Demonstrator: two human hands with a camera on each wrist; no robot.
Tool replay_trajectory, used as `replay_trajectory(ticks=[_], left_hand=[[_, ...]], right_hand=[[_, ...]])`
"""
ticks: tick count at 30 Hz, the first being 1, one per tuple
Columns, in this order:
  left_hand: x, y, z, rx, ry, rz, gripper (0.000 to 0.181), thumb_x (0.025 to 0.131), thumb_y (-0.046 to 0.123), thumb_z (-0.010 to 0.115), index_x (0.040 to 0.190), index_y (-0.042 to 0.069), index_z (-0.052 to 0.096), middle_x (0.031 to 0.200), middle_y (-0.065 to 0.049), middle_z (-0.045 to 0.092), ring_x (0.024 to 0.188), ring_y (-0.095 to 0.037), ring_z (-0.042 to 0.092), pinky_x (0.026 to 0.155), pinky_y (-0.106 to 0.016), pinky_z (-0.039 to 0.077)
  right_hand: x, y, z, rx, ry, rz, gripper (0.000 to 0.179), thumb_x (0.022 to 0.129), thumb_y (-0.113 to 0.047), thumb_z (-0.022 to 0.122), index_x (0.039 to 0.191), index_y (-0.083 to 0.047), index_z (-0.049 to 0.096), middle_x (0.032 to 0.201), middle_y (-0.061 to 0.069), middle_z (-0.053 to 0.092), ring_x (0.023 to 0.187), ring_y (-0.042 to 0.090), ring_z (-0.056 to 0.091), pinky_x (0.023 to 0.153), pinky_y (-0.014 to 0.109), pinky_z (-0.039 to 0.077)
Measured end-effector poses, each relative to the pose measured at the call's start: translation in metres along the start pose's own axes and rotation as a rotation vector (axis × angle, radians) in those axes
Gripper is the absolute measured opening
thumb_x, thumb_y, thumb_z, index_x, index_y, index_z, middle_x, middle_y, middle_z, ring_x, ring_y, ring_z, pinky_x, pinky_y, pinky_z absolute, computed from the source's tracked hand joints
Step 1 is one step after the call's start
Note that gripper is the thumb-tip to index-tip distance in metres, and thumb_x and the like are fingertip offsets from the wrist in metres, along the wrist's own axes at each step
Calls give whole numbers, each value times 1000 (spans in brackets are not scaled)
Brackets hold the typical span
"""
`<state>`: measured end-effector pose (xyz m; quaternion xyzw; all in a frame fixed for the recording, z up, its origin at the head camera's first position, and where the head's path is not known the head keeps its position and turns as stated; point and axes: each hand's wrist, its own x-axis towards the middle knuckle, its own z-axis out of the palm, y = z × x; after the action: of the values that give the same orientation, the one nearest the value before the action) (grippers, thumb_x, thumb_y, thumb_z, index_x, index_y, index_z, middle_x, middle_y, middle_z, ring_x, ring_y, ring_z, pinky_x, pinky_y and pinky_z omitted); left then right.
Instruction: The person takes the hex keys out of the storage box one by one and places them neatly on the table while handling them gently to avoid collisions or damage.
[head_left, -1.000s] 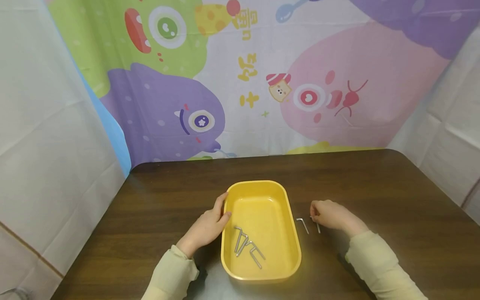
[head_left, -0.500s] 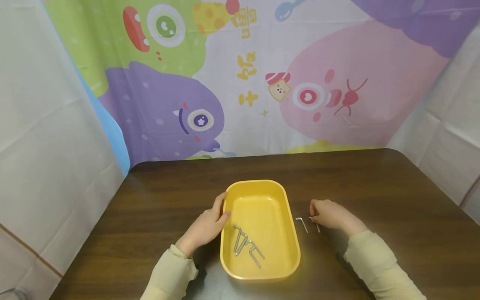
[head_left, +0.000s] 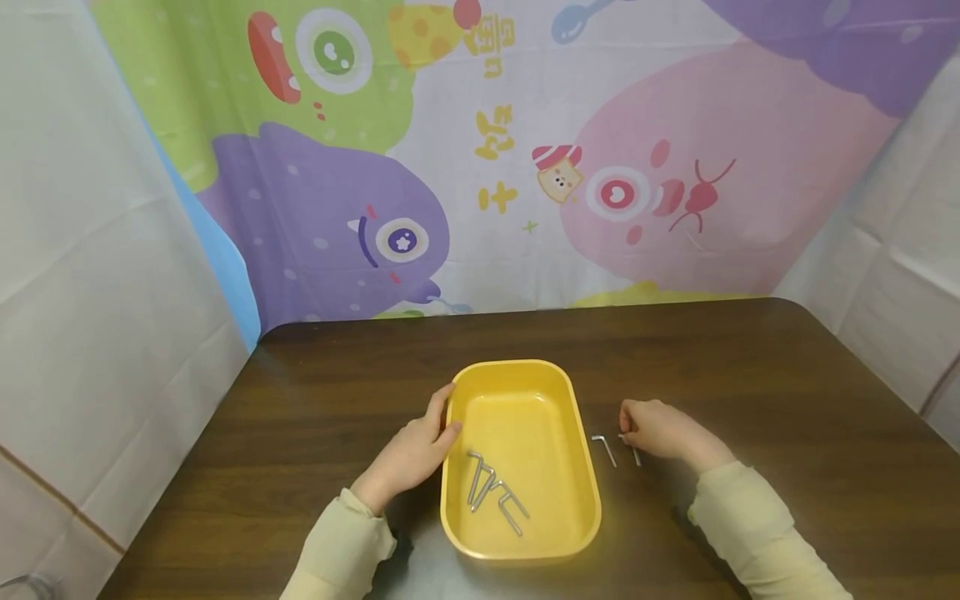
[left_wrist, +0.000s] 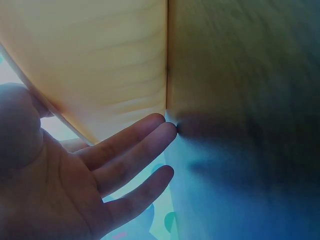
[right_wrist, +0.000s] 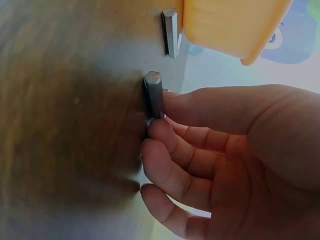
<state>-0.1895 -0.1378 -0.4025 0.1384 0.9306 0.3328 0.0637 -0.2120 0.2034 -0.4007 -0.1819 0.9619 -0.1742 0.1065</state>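
Note:
In the head view, my left hand holds the left side of a yellow plastic bin, its thumb over the rim and fingers along the outside wall. The left wrist view shows those fingers fairly straight against the bin's wall. Inside the bin, several silver hex keys lie toward the near left. To its right, my right hand pinches a hex key between thumb and fingers at the tabletop. Another hex key lies on the table between that hand and the bin.
A dark wood table lies under everything. A cartoon-printed cloth hangs along its far edge. Pale cloth panels stand at the left and right sides.
The view shifts very slightly. Both hands, the bin and the hex keys otherwise keep their places.

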Motion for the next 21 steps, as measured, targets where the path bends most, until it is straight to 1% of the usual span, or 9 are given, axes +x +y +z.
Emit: replay_trajectory(ticks=[9, 16, 21], left_hand=[[0, 0, 0, 9, 1, -1, 58, 96, 30, 44, 144, 16, 15, 85, -9, 64, 60, -12, 55, 61, -31, 43], [0, 0, -1, 4, -2, 1, 58, 96, 30, 44, 144, 15, 15, 79, -7, 63, 58, -12, 54, 60, -31, 43], [0, 1, -1, 12, 1, 4, 58, 96, 30, 44, 144, 15, 16, 80, -7, 63, 59, -12, 54, 61, -31, 43]], right_hand=[[0, -2, -1, 0, 8, 10, 14, 82, -12, 62, 76, -11, 49, 63, -1, 46, 56, 13, 42, 53, 27, 34], [-1, -4, -1, 5, 8, 21, 14, 83, -13, 61, 76, -10, 49, 62, -1, 46, 55, 13, 42, 53, 27, 33], [-2, -5, -1, -1, 3, 33, 15, 84, -15, 61, 76, -11, 48, 62, -1, 46, 55, 13, 42, 53, 27, 33]])
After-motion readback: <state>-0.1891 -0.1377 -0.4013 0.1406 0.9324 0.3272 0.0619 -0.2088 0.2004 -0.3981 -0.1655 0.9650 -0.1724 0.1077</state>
